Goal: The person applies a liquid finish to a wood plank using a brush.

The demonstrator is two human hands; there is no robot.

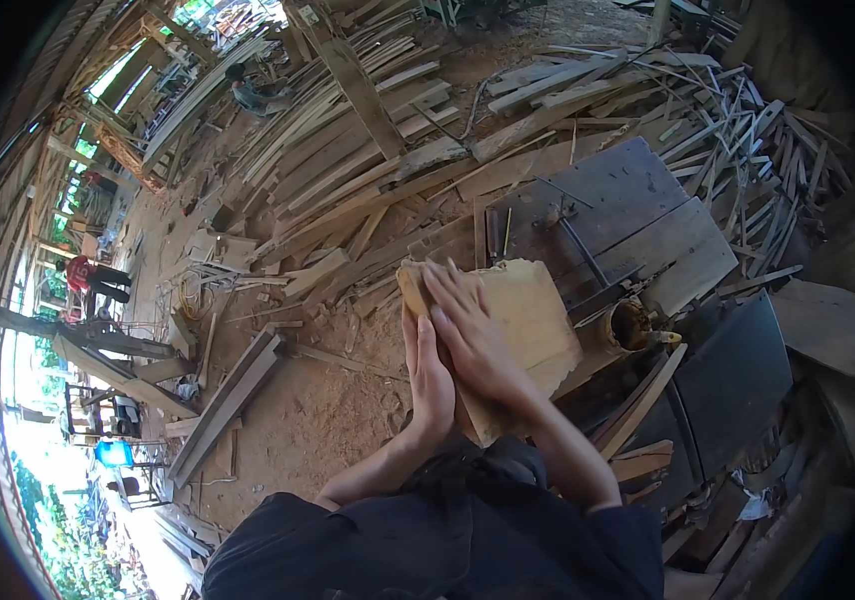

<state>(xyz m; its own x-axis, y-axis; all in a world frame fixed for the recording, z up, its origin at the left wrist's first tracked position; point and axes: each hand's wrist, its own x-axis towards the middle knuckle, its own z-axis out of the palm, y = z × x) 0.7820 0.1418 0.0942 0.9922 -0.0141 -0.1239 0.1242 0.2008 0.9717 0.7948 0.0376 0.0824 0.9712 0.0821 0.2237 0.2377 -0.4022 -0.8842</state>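
Observation:
A thick, pale wooden block [414,286] stands out in front of my body, its near end close to my waist. My left hand [431,375] lies along the block's left side, with the fingers stretched toward its far end. Over the top and right side rests my right hand [468,325], its fingers extended and lying flat on the wood. To the right of that hand is a broad yellowish piece [533,320] with a ragged edge; whether it is joined to the block is unclear.
A dark wooden workbench [638,225] with a metal clamp bar [585,252] is at the right. Near it sits a round container [631,325]. Long boards [228,405] lie on the floor at left. A person in red [80,274] is farther off.

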